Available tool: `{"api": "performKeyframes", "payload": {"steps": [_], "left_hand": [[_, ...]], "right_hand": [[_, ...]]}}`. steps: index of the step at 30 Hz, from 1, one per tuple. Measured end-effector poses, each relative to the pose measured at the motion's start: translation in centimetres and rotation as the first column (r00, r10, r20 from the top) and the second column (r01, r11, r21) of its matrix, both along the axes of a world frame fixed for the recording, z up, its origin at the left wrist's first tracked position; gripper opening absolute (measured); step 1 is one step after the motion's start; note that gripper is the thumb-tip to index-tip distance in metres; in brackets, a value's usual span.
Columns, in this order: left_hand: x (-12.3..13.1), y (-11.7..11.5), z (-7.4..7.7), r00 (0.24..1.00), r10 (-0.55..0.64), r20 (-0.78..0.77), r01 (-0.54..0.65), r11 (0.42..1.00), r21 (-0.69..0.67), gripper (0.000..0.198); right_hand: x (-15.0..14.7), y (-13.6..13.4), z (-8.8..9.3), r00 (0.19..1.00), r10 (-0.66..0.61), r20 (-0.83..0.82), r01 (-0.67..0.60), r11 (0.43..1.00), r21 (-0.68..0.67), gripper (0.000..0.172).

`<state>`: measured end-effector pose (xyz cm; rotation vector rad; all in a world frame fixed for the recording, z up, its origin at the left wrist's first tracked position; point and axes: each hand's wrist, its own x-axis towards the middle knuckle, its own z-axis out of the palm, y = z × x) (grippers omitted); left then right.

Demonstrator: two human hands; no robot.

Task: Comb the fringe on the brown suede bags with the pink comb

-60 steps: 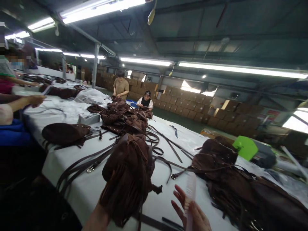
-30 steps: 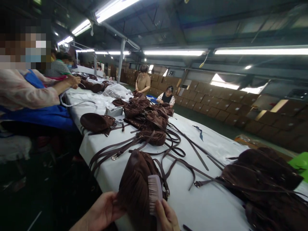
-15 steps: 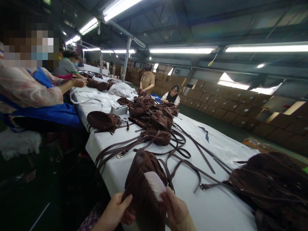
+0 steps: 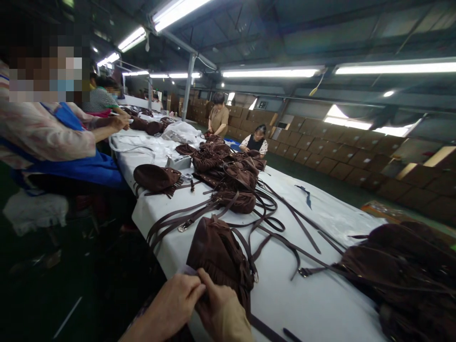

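A dark brown fringed bag (image 4: 219, 251) leans at the near edge of the white-covered table, its fringe hanging toward me. My right hand (image 4: 223, 304) is closed in front of it, holding a pale comb (image 4: 188, 270) that is mostly hidden behind my fingers. My left hand (image 4: 176, 301) is closed too, its fingertips pinched against those of my right hand beside the comb. What the left fingers grip cannot be made out. A brown strap (image 4: 265, 327) trails from the bag's lower right side.
Heaped brown fringed bags (image 4: 224, 164) and loose straps (image 4: 267, 221) lie farther along the table (image 4: 306, 304). Another dark bag pile (image 4: 402, 266) is at right. A co-worker in a blue apron (image 4: 74, 164) sits at left; others work farther back. Stacked cartons (image 4: 335, 156) line the far wall.
My left hand has let go of the bag's side and come over to my right hand. The comb has moved left and down, off the middle of the fringe.
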<state>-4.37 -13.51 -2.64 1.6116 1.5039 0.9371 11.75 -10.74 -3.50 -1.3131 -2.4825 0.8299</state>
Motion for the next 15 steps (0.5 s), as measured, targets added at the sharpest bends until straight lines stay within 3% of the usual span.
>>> {"api": "performKeyframes", "payload": {"steps": [2, 4, 5, 8, 11, 13, 15], "left_hand": [[-1.1, 0.2, 0.2, 0.965, 0.126, 0.231, -0.129, 0.992, -0.003, 0.033], [-1.7, 0.1, -0.2, 0.825, 0.255, 0.505, -0.269, 0.962, -0.045, 0.034], [-1.7, 0.0, -0.7, 0.752, 0.265, 0.603, -0.283, 0.957, -0.067, 0.041], [0.0, -0.4, -2.1, 0.666, 0.083, 0.741, -0.089, 0.996, -0.032, 0.072], [2.6, -0.1, -2.5, 0.653, -0.166, 0.739, 0.171, 0.983, 0.069, 0.084], [3.9, 0.9, -2.2, 0.689, -0.311, 0.655, 0.309, 0.943, 0.123, 0.08], [4.7, 2.7, -2.0, 0.816, -0.399, 0.419, 0.356, 0.917, 0.18, 0.065]], "right_hand": [[0.0, 0.5, 0.1, 0.936, -0.091, -0.341, 0.009, 0.972, -0.236, 0.041], [0.5, 1.0, 0.5, 0.803, -0.225, -0.552, -0.057, 0.893, -0.447, 0.047], [0.9, 1.2, 0.8, 0.754, -0.286, -0.591, -0.09, 0.847, -0.524, 0.055], [1.8, 1.2, 1.6, 0.669, -0.387, -0.635, -0.155, 0.762, -0.629, 0.074], [2.3, 0.9, 1.9, 0.608, -0.389, -0.692, -0.21, 0.761, -0.613, 0.082], [2.5, 0.7, 1.9, 0.591, -0.373, -0.716, -0.223, 0.777, -0.589, 0.086], [2.9, 0.5, 1.7, 0.577, -0.361, -0.732, -0.173, 0.822, -0.542, 0.089]]}}
